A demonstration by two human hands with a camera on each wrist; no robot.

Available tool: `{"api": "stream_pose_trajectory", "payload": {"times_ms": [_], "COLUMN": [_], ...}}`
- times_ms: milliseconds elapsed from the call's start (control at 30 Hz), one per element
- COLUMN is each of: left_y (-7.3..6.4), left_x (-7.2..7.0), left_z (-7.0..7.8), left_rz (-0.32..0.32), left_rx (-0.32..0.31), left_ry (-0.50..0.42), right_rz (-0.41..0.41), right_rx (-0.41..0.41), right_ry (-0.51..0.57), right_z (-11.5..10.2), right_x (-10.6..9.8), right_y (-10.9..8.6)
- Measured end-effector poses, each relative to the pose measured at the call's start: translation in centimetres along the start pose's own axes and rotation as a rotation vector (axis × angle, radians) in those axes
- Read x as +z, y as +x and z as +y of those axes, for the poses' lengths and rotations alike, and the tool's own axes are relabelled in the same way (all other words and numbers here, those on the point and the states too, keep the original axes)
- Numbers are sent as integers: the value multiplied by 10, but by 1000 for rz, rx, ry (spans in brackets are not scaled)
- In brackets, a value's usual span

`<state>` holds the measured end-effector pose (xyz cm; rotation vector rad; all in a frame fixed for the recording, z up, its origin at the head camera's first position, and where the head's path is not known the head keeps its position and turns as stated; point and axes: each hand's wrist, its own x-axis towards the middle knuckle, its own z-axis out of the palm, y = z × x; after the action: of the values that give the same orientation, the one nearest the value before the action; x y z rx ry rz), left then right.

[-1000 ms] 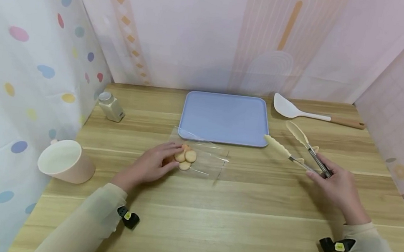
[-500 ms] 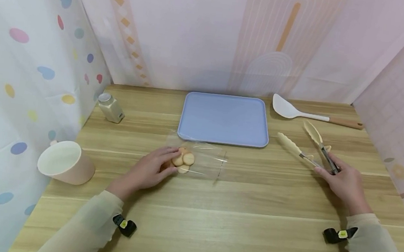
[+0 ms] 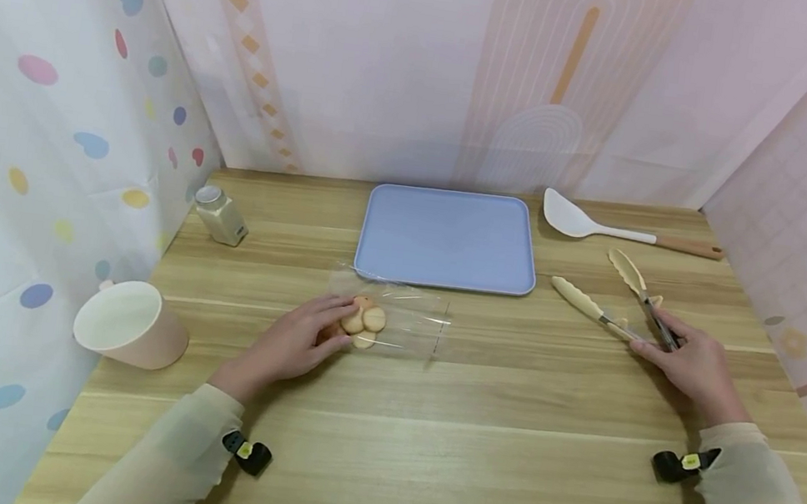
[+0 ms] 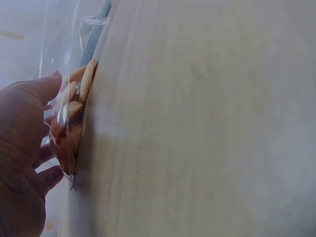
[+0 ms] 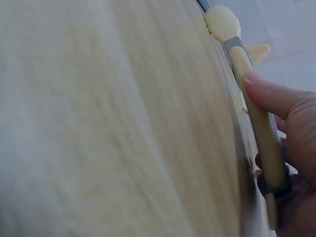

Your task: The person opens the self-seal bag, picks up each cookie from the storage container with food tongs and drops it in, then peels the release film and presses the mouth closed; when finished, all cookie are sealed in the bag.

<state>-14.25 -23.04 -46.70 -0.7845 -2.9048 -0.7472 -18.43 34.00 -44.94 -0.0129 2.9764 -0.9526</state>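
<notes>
A clear plastic bag (image 3: pixel 418 334) with several round cookies (image 3: pixel 374 319) lies on the table in front of the blue tray (image 3: pixel 449 239). My left hand (image 3: pixel 297 338) holds the bag's cookie end; in the left wrist view the thumb and fingers are around the cookies (image 4: pixel 69 118) through the plastic. Over on the right, my right hand (image 3: pixel 693 370) grips a pair of cream-tipped tongs (image 3: pixel 581 299) near the handle end. The tongs' arms are spread apart, with nothing between the tips. The right wrist view shows the thumb along one tong handle (image 5: pixel 264 133).
Behind the tongs lies a white spatula (image 3: pixel 574 217) with a wooden handle. A pink cup (image 3: pixel 162 333) stands at the left edge, and a shaker jar (image 3: pixel 223 217) is at the back left. Patterned curtains (image 3: pixel 366 62) line the back and sides.
The tongs and my right hand have moved a little to the right, away from the tray. My left hand and the cookie bag have shifted slightly left and toward me.
</notes>
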Motion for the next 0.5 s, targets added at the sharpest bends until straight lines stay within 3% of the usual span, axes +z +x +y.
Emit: {"api": "stream_pose_trajectory", "payload": {"times_ms": [300, 500], "left_y": [4, 20], "left_x": [-1, -8], "left_z": [2, 4], "left_rz": [6, 13], "left_rx": [6, 14], "left_ry": [2, -14], "right_rz": [-18, 124], "right_rx": [-5, -94], "right_ry": [23, 83], "right_z": [1, -16], "right_x": [-1, -3], "right_y": [0, -3]}}
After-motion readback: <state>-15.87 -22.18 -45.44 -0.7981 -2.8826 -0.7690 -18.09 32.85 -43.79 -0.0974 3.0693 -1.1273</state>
